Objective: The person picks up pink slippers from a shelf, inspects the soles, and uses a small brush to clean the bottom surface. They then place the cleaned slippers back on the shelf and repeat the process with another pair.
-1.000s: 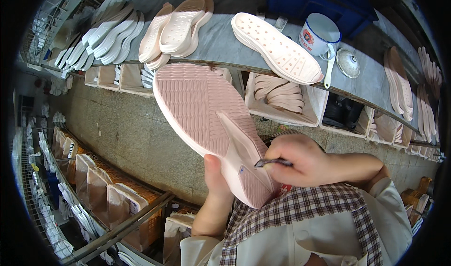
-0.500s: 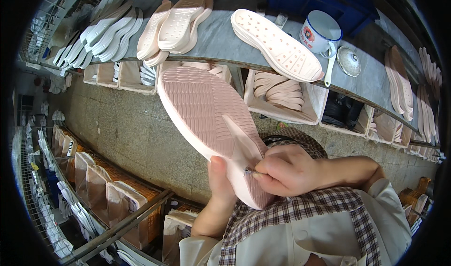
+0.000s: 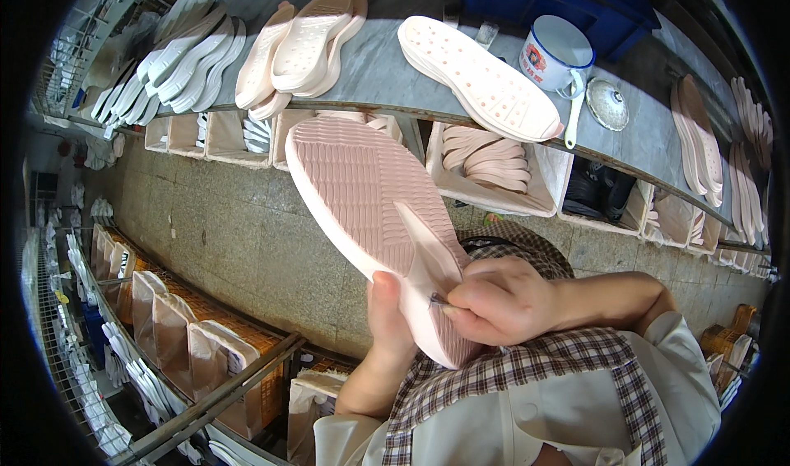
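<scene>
A pink shoe sole (image 3: pixel 350 199) is held up in front of me, its ridged, darker underside showing and its pale rim on the left. My left hand (image 3: pixel 388 318) grips it near the narrower end, thumb along the edge and the other fingers hidden behind. My right hand (image 3: pixel 504 300) is closed in a pinch on a small thin tool with a shiny tip (image 3: pixel 438 301). That tip rests at the sole's surface, by the smooth area between the ridged parts. Most of the tool is hidden by my fingers, so its exact kind does not show.
Across the grey bench (image 3: pixel 370 63) lie pale soles (image 3: pixel 481 79), stacked pink soles (image 3: pixel 313 42) and white soles (image 3: pixel 202 63). An enamel mug (image 3: pixel 555 55), its lid (image 3: pixel 607 106) and a spoon (image 3: pixel 575 116) stand beside them. Lined bins (image 3: pixel 547 190) sit below; a rack rail (image 3: pixel 214 400) is lower left.
The wide end of the sole has shifted slightly to the right. Both hands keep their grips, and the small tool stays at nearly the same spot on the sole.
</scene>
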Tool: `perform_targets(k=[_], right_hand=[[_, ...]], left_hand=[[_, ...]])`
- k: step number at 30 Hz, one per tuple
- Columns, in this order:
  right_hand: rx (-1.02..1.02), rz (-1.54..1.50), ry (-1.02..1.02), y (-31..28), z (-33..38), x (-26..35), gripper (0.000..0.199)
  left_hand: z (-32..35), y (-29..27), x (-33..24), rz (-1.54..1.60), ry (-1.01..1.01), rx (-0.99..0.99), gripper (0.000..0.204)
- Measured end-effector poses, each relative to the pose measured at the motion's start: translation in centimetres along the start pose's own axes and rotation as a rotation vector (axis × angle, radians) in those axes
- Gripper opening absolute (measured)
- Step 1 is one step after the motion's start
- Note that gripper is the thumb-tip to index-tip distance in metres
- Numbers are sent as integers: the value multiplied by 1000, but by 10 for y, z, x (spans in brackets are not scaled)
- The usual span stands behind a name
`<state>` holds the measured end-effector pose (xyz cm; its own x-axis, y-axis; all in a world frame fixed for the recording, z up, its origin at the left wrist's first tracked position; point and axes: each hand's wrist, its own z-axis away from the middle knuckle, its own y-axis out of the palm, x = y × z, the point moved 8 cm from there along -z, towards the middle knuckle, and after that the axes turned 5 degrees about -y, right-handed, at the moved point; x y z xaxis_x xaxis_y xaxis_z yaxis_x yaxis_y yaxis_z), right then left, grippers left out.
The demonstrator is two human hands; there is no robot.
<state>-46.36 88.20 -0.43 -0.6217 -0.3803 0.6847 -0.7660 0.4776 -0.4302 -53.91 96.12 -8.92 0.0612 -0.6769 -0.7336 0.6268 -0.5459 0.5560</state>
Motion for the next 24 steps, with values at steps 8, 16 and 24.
perform_targets(k=[8, 16, 24], right_hand=[[37, -51, 15, 1, 5, 0, 14], [8, -33, 9, -2, 7, 1, 13], [37, -38, 12, -4, 8, 2, 13]], left_hand=[[3, 5, 0, -7, -14, 8, 85], [2, 7, 4, -9, -34, 79, 85], [5, 7, 8, -56, -65, 82, 86]])
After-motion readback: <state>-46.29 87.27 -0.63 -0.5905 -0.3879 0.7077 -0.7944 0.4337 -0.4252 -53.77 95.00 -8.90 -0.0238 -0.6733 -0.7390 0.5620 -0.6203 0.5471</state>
